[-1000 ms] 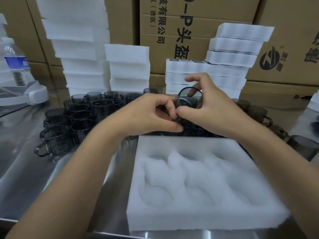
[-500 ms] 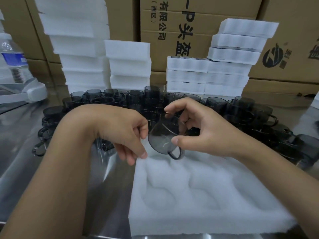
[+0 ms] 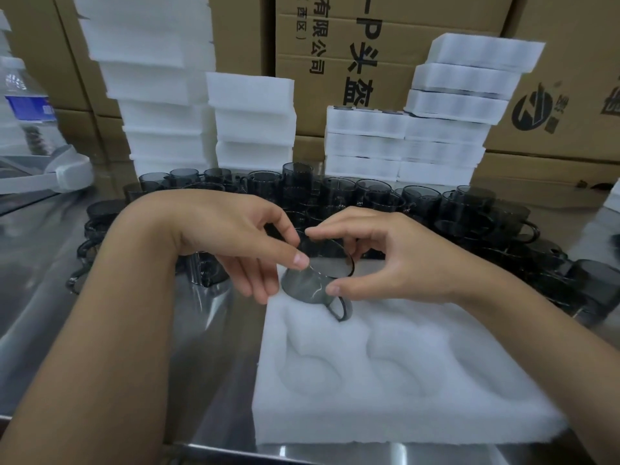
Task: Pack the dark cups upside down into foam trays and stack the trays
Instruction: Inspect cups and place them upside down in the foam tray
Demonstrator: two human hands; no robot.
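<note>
Steel table (image 3: 221, 364) cropped, fingers (image 3: 288, 253) partly hiding cup (image 3: 303, 287)

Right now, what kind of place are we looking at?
Probably a packing station in a warehouse or factory: printed cardboard cartons stacked behind, piles of white foam trays, and dozens of identical dark cups on a steel table. The left hand and right hand hold one cup.

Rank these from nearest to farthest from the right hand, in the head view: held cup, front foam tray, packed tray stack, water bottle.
1. held cup: pinched in the right hand.
2. front foam tray: directly beneath the hand.
3. packed tray stack: at the back right.
4. water bottle: far left, at the back.
</note>
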